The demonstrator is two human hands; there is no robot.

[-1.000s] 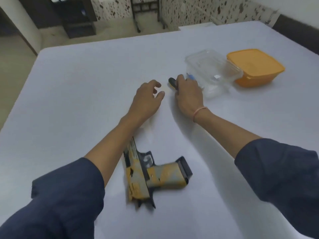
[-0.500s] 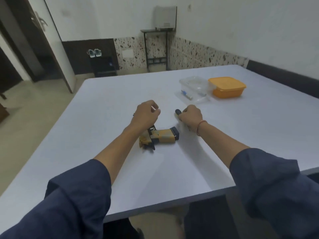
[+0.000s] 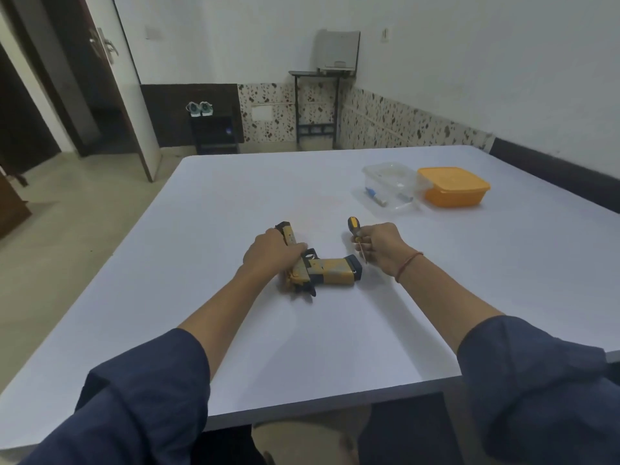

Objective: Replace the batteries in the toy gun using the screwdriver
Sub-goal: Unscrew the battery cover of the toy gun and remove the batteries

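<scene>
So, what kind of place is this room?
Likely a plain room in a home or small office: a white table, speckled wall tiles low down, and shoes on a dark stand.

one wide-angle head-worn camera looked forward and down from the near edge of the white table, close over the forearms. left hand and right hand sat mid-frame, with the door and far wall beyond.

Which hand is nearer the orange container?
Right. The right hand, gripping the yellow screwdriver, is left of the orange plastic container; the left hand, on the yellow toy gun, farther left.
</scene>
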